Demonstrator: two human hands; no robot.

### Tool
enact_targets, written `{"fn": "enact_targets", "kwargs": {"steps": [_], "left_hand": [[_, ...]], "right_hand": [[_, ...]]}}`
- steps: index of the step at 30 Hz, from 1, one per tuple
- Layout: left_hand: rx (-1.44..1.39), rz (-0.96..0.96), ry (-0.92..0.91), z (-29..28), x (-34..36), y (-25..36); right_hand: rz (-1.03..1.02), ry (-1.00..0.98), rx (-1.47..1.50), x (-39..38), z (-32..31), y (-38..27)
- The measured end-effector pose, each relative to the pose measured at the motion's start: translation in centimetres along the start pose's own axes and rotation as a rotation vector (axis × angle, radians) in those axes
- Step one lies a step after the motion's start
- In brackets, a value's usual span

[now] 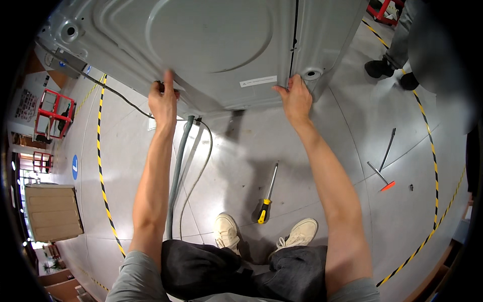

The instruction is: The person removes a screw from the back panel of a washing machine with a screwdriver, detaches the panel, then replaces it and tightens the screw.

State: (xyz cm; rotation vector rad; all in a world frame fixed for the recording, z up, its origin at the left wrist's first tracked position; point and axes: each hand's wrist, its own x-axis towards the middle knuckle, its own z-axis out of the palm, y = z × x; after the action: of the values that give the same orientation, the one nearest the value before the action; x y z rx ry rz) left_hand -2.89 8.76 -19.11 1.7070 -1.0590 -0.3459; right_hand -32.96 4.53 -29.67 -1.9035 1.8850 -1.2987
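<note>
In front of me stands a large grey metal panel (211, 38) of an appliance, with a round raised ring and a white label (258, 81). My left hand (163, 103) is at its lower left part, fingers curled at the edge, thumb up and slightly blurred. A small dark spot shows by those fingertips; what it is I cannot tell. My right hand (297, 99) grips the panel's lower right, beside a narrow dark gap (293, 50), its thumb pointing left. Most fingertips are hidden.
A yellow-black screwdriver (264, 210) lies on the floor before my shoes. A grey hose (180, 171) and a thin cable (204, 173) run down left. On the right lies a T-shaped tool with an orange end (387, 186). Another person's legs (397, 50) stand at the upper right.
</note>
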Motion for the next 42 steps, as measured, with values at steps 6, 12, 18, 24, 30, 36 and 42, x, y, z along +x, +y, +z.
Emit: {"fn": "enact_targets", "kwargs": {"steps": [6, 12, 18, 24, 30, 36, 42], "left_hand": [[0.018, 0.049, 0.031, 0.2, 0.5, -0.4], [0.024, 0.042, 0.015, 0.0, 0.5, 0.0], [0.005, 0.024, 0.052, -0.2, 0.5, 0.4], [-0.313, -0.048, -0.018, 0.6, 0.2, 0.7], [-0.500, -0.131, -0.040, 0.8, 0.4, -0.3], [-0.453, -0.134, -0.050, 0.7, -0.2, 0.2], [-0.470, -0.128, -0.072, 0.5, 0.1, -0.2]], "right_hand": [[0.000, 0.009, -0.033, 0.3, -0.2, 0.1], [0.072, -0.083, -0.022, 0.4, -1.0, -0.5], [0.043, -0.150, -0.027, 0.1, -0.8, -0.5], [-0.001, -0.119, -0.047, -0.1, -1.2, -0.5], [-0.014, -0.127, -0.086, -0.2, -1.0, -0.6], [-0.062, -0.092, -0.105, -0.2, -0.6, 0.6], [-0.067, -0.115, -0.071, 0.0, -0.6, 0.6]]}}
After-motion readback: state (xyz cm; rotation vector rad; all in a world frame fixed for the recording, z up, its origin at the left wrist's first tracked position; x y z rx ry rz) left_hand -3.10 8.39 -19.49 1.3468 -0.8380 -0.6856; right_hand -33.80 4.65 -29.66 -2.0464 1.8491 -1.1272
